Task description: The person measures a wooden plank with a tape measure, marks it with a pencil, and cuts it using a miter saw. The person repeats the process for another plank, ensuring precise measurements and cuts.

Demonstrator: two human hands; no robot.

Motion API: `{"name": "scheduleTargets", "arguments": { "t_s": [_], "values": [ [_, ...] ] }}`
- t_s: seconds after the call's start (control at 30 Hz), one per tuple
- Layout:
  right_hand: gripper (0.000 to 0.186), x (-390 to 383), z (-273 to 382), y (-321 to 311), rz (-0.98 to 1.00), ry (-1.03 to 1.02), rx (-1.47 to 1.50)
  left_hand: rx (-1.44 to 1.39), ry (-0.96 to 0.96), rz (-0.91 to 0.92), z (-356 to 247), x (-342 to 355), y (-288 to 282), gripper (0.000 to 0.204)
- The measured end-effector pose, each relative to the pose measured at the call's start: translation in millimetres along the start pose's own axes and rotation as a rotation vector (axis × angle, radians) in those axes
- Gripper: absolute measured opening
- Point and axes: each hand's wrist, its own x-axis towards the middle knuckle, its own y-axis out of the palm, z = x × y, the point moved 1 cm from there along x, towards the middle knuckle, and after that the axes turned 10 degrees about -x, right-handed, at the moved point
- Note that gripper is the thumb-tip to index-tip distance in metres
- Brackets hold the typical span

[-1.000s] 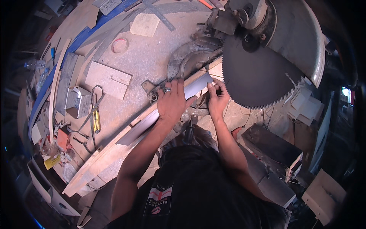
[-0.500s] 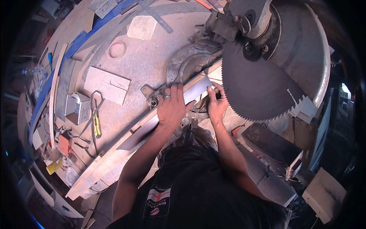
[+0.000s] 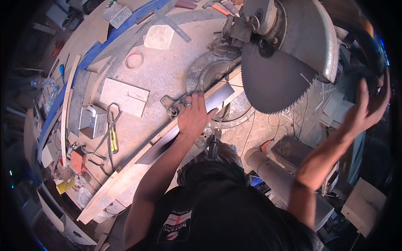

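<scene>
Workbench point(image 3: 167, 69): pale, dust-speckled, strewn with flat wood offcuts point(image 3: 125, 97).
Right hand point(image 3: 368, 106): gone from the end of the strip point(image 3: 220, 97); now raised out beside what looks like a dark handle point(image 3: 370, 50); open, thumb apart from fingers; contact impossible to tell.
Left hand point(image 3: 193, 117): spread palm-down over strip and timber fence point(image 3: 113, 186), unclenched; now steadying alone, apparently.
Strip position: along the fence, beneath the left hand, far end near the blade point(image 3: 268, 83).
Strip surface: long, thin, smooth, grey-white sheen.
Fence: straight, raw, light-coloured wood.
Blade: matt dark disc, finely toothed, under a rounded metal guard point(image 3: 312, 39).
</scene>
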Motion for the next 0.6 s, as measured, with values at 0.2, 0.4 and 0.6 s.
{"name": "scheduleTargets", "arguments": {
  "t_s": [0.2,0.4,0.6],
  "values": [
    [0.048,56,38,-2,0.922,-0.036,-0.168,0.008,-0.023,0.024,-1,1,3,0.083],
    [0.053,47,39,-21,0.996,-0.036,-0.233,0.044,-0.012,0.015,-1,0,4,0.085],
    [0.059,50,49,-33,1.019,-0.058,-0.284,0.02,0.005,0.002,0,0,3,0.084]
  ]
}}
